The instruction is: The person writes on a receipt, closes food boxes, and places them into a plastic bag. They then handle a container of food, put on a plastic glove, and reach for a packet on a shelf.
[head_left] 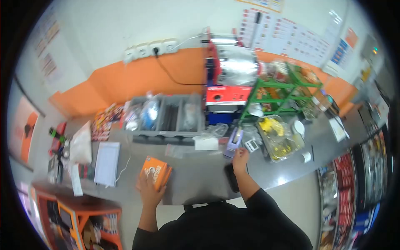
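In the head view, taking the middle of the frame as the dial's centre, I see the left hand point(150, 189) between seven and eight o'clock, laid over the near edge of an orange cardboard box with white lettering point(155, 171). Its fingers spread across the top; I cannot tell how firmly they grip. The box sits on the grey metal worktop point(196, 175). My right hand point(240, 157) is between four and five o'clock, its fingers bent together at the near end of a long purple tape dispenser point(234, 142); from here I cannot tell whether they clamp it. A dark, flat, rectangular object point(231, 177) lies at five, just beside that wrist. At three I have a clear plastic tray point(286, 155) with yellow items, at two a green rack point(273, 84), and at one a red-fronted machine point(227, 96) carrying a silver film roll point(236, 64). A grey compartmented bin point(162, 133) stands between nine and ten, a white notepad point(107, 162) at eight.
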